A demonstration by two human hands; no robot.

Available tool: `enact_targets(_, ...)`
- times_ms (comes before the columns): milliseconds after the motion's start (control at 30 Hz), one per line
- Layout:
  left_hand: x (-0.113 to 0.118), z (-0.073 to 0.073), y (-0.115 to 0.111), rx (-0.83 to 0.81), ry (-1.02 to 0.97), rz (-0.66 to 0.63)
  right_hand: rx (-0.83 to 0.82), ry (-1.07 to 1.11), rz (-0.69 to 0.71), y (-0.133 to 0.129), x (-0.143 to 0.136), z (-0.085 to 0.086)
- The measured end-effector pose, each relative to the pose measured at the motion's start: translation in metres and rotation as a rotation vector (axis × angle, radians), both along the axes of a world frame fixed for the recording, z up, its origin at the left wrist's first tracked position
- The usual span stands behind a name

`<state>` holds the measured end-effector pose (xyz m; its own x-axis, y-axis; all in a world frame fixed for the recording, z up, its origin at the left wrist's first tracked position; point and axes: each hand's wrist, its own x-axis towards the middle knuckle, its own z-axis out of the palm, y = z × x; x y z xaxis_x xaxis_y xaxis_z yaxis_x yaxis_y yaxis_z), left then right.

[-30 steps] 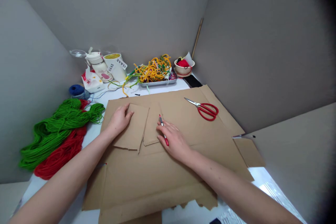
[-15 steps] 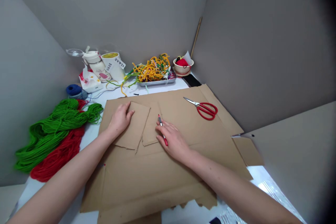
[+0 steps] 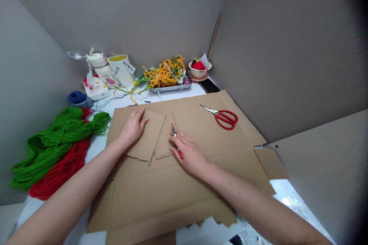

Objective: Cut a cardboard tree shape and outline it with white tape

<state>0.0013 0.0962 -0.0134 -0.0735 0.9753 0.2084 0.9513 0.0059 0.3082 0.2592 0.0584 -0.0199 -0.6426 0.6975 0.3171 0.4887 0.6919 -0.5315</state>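
At the near side, a large flat sheet of brown cardboard with a torn edge is being supported by the white counter. On it, a loose four-sided cardboard piece is being touched at its upper left corner by the left hand, whose thumb is being held apart from the fingers. Its top edge is being shifted slightly to the right compared with a second ago, so its slant is being adjusted, apparently without lifting. A slim red-and-grey pen is being clamped between the right hand's thumb and fingers, over a second cardboard piece. Red-handled metal scissors are being left farther right, and bundled green yarn is being kept at the left over red yarn. Farther back, tangled orange yarn is being held in a metal tray. Beside a white lidded bottle, what seems to be "VL&AX" is being displayed on a white cylindrical container; smaller writing cannot be made out.
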Motion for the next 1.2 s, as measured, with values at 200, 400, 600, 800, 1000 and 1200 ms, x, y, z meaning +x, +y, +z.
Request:
enact_targets(200, 0.003, 0.004, 0.004, -0.015, 0.04, 0.021, 0.006, -0.001, -0.004, 0.001, 0.0, -0.001)
enact_targets(400, 0.003, 0.002, 0.007, -0.023, 0.059, 0.016, 0.001, -0.008, 0.007, 0.001, 0.001, 0.0)
enact_targets(600, 0.002, -0.001, 0.009, -0.014, 0.068, 0.008, 0.002, -0.001, -0.002, 0.001, 0.0, -0.002)
enact_targets(800, 0.006, -0.001, 0.01, -0.043, 0.09, 0.014, 0.005, -0.009, 0.001, 0.001, 0.0, -0.002)
enact_targets(1000, 0.008, -0.003, 0.01, -0.093, 0.157, 0.045, 0.008, -0.019, -0.003, 0.001, 0.001, -0.003)
enact_targets(1200, 0.012, -0.004, 0.01, -0.153, 0.214, 0.071, 0.01, -0.01, 0.0, 0.001, 0.001, -0.002)
